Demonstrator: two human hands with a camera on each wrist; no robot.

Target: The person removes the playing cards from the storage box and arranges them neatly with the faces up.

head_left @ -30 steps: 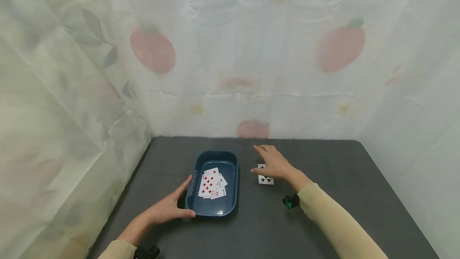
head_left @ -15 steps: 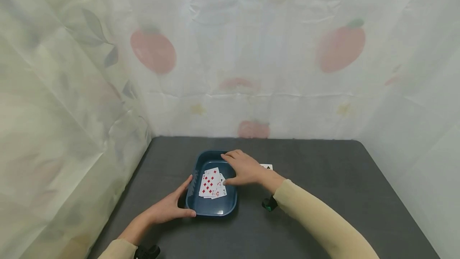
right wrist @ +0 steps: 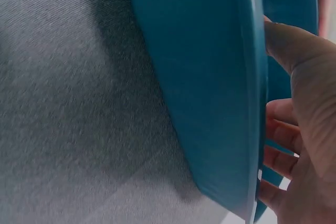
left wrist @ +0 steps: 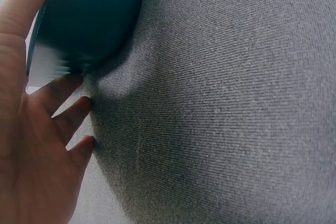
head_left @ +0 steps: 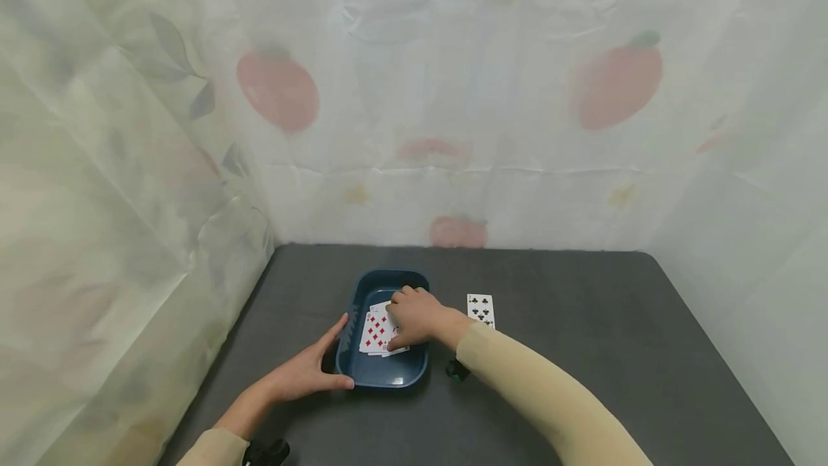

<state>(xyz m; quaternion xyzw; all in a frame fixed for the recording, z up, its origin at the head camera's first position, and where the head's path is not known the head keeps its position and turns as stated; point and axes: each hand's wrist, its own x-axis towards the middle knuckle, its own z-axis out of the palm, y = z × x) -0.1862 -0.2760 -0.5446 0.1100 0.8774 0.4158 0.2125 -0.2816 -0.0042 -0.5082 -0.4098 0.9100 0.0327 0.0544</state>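
A dark blue rectangular tray [head_left: 388, 378] stands on the table, with a loose pile of face-up playing cards [head_left: 374, 335] inside. The topmost card shows red diamonds. My left hand [head_left: 300, 377] steadies the tray's left side, its fingers fairly straight along the wall and the thumb at the near corner. Reaching over the right rim, my right hand [head_left: 417, 315] has its thumb and fingers spread at opposite edges of the pile and covers its right part. In the right wrist view, the tray wall partly hides the fingertips. A clubs card [head_left: 480, 307] lies right of the tray, partly behind the right sleeve.
The dark grey table [head_left: 569, 351] reaches back to a whitish curtain [head_left: 517, 207] with printed red fruit. A second, greenish hanging sheet [head_left: 129, 236] borders the left side. Black bands sit at both wrists.
My right hand has moved left from above the clubs card, over the tray rim and down to the cards inside. My left hand and the tray stay in place.
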